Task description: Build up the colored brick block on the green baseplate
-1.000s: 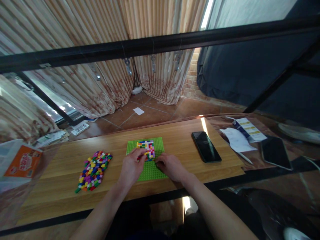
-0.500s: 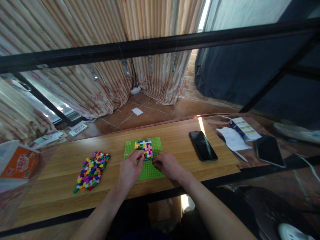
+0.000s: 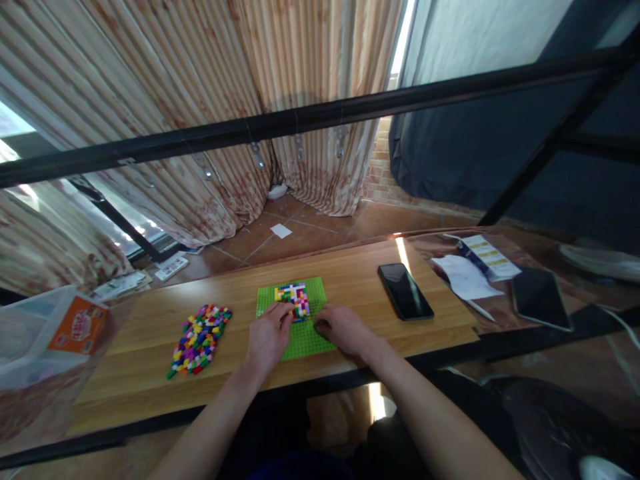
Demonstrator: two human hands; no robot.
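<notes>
The patch of small coloured bricks (image 3: pixel 303 297) sits on the green studded baseplate (image 3: pixel 306 345), toward its twelve o'clock edge, with bare studs around it. The baseplate lies flat on the wooden bench (image 3: pixel 357 283).

The left hand (image 3: pixel 270 331) reaches in at the patch's eight o'clock, thumb and forefinger near its edge; its grip is narrow, and I cannot tell whether a brick is pinched there. The right hand (image 3: pixel 344 328) rests at the baseplate's three o'clock side with fingers curled in; that grip looks narrow too, but its fingertips are too small and shaded to show any contents.

At nine o'clock from the baseplate, well apart, is a loose pile of mixed bricks (image 3: pixel 200 338). At three o'clock a black phone (image 3: pixel 405 291) lies face up; farther that way, past the wood, are a white paper (image 3: pixel 465 277), a printed carton (image 3: pixel 491 258) and a dark tablet (image 3: pixel 540 299).

A clear bin (image 3: pixel 30 343) with an orange label (image 3: pixel 79 327) stands far out at nine o'clock. Pleated curtains (image 3: pixel 310 60) hang at twelve.
</notes>
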